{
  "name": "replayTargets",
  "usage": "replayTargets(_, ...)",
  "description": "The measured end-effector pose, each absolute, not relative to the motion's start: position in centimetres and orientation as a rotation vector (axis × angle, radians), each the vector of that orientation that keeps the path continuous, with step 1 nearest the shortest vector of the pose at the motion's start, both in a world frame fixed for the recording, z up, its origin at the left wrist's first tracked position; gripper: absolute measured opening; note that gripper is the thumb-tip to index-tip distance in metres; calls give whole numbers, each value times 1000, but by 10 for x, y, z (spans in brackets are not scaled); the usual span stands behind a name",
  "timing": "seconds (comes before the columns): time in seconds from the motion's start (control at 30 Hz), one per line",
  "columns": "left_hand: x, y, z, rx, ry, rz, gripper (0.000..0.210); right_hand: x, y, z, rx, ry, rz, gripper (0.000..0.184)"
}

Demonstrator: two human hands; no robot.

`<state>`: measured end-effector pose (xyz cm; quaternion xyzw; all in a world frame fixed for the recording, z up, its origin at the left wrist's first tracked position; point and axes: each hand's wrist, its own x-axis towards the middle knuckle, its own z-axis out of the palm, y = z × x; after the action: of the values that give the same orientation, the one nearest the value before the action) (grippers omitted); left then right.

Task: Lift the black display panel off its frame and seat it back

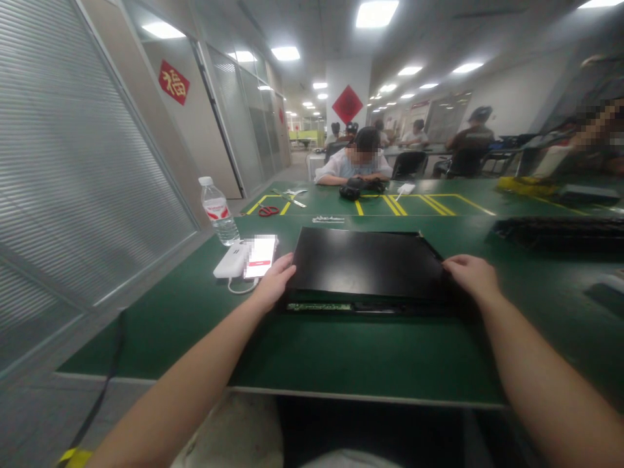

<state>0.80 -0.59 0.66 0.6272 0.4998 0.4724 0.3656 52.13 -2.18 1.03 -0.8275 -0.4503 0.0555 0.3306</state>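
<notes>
A flat black display panel (365, 263) is in front of me, its near edge raised off a black frame or housing (419, 309). Along the gap at the front, a strip of green circuit board (319, 307) shows. My left hand (277, 281) grips the panel's left edge, thumb on top. At the right edge, my right hand (472, 276) pinches the side of the panel between thumb and fingers. The undersides of both grips are hidden.
Left of the panel lie a lit phone (260, 255), a white power bank (229, 260) with a cable, and a water bottle (218, 211). Red-handled scissors (268, 210) lie farther back. A person (358, 159) sits across the green table (370, 364). A long dark object (556, 235) is at right.
</notes>
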Motion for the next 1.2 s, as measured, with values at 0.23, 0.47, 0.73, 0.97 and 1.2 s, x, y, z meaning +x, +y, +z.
replayTargets(0.23,11,-5,4,1614,1340,1102,26,528,-19,6,-2205,-1138,123,21)
replayTargets(0.47,10,-3,3,1657,1354,1097,17,534,-18,4,-2172,-1151,97,15)
replayTargets(0.73,13,-1,6,1705,1415,1044,8,526,-22,16,-2249,-1123,179,14)
replayTargets(0.97,10,1,3,1659,1366,1069,13,532,-21,13,-2191,-1108,173,8)
replayTargets(1.2,11,-6,6,1515,1298,1139,26,530,-23,15,-2196,-1044,203,10)
